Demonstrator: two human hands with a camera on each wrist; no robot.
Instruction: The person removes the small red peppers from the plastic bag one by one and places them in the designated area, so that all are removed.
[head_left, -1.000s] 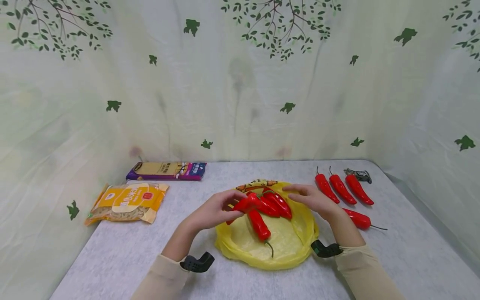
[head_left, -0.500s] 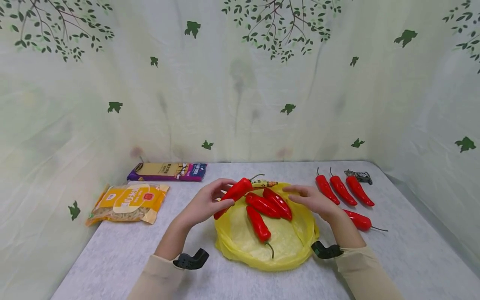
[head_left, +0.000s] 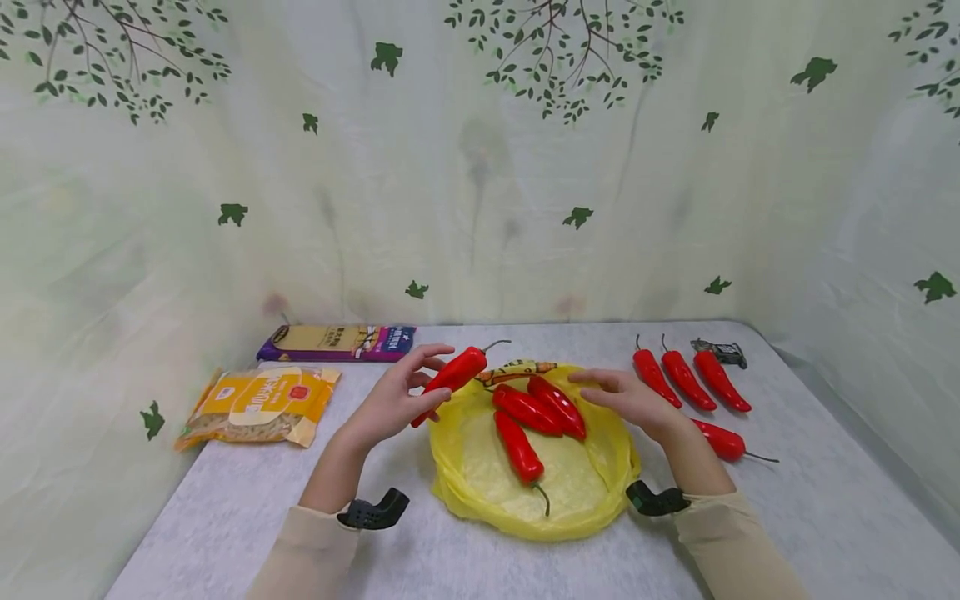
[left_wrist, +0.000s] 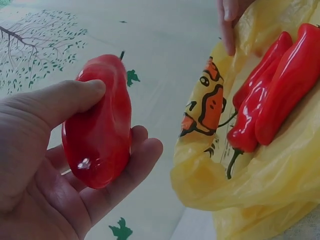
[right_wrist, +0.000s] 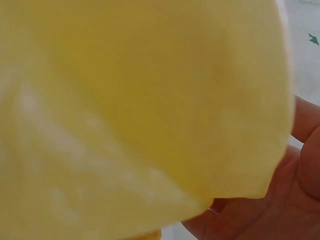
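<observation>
Backdrop [head_left: 480,217]: pale hanging sheet, printed with leafy branches and scattered green leaves. Table [head_left: 450,567]: mottled grey-white top, set against the sheet. Plastic bag [head_left: 555,527]: yellow, crumpled, mouth spread wide, cartoon print [left_wrist: 210,102] on its far wall; three red chili peppers [head_left: 519,450] lie inside. Orange packet [head_left: 266,404]: left side, lying flat, grain-like contents. Purple-and-gold packet [head_left: 322,342]: behind it, near the table's back edge. Left hand [head_left: 392,402]: raised beside the bag's left rim, thumb and fingers pinching a single chili pepper [left_wrist: 97,125], off the table and apart from the bag. Right hand [head_left: 636,403]: at the bag's right rim, fingers extended and relaxed, no pepper held; plastic hides part of it in its wrist view. Row of chili peppers [head_left: 688,381]: three, side by side, back right. Loose chili pepper [head_left: 723,442]: one, beside the right forearm [head_left: 690,458], partly hidden. Small black packet [head_left: 727,353]: just beyond the row. Step in hand, as judged: unloading the bag singly, three peppers remaining. Next move, probably: lowering to the table, calling for a steady pinch and a path clear of the rim.
</observation>
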